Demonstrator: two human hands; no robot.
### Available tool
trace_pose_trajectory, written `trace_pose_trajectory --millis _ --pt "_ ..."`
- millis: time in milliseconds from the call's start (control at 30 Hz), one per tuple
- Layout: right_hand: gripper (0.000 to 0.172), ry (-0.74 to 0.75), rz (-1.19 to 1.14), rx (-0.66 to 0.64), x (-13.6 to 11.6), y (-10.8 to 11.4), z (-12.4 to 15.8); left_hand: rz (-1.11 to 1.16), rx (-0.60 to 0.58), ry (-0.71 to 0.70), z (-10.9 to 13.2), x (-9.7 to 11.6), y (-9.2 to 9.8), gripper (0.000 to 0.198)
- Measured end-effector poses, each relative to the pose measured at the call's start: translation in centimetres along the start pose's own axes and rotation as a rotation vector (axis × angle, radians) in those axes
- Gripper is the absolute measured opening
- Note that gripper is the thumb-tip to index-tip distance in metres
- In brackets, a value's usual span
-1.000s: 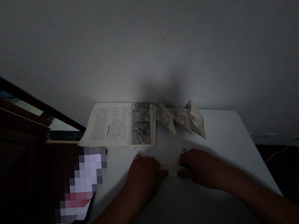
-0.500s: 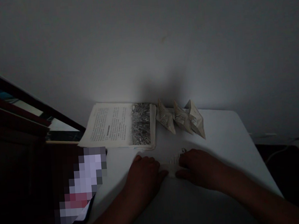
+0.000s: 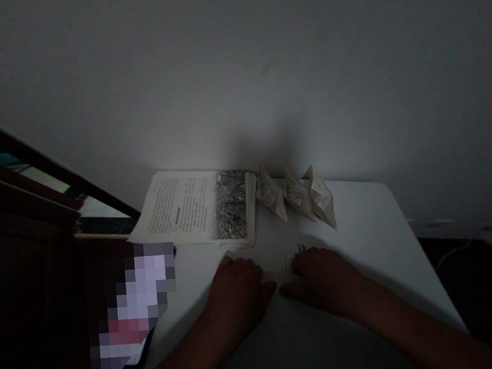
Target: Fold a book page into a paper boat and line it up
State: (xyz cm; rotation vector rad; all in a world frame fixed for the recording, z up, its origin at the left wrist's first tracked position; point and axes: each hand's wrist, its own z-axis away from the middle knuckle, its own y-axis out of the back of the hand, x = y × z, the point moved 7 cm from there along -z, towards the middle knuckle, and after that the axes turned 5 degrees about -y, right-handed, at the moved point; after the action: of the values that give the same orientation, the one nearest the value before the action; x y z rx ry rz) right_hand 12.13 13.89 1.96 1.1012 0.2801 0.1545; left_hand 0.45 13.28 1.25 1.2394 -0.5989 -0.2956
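Phone (image 3: 141, 290), its screen pixelated, is lying along the left edge of the white table (image 3: 370, 221). Beyond it, printed pages (image 3: 180, 209) are lying in a stack near the wall (image 3: 238, 67). The left hand (image 3: 236, 286) is resting at the near paper's (image 3: 282, 265) left end; three folded paper shapes (image 3: 299, 195) are standing behind. The right hand (image 3: 323, 274) is covering the paper's right end. Whether either hand is pinching it cannot be told.
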Motion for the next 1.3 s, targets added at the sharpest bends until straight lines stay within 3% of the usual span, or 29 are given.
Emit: trace_pose_trajectory --millis 233,500,1000,1300 --pt "0.04 -0.007 0.0 0.008 0.1 -0.2 -0.1 -0.001 -0.023 0.013 -0.1 0.0 0.0 0.034" --pt "0.026 -0.051 -0.057 -0.062 0.9 -0.1 0.2 0.005 -0.065 0.021 -0.3 -0.5 0.3 0.034" --pt "0.011 -0.074 -0.18 -0.034 4.0 -0.6 2.0 0.041 -0.1 0.049 -0.3 -0.9 0.8 0.028" --pt "0.019 -0.12 -0.186 -0.055 5.5 -1.1 2.9 0.041 -0.096 0.04 -0.4 -1.0 0.6 0.03"
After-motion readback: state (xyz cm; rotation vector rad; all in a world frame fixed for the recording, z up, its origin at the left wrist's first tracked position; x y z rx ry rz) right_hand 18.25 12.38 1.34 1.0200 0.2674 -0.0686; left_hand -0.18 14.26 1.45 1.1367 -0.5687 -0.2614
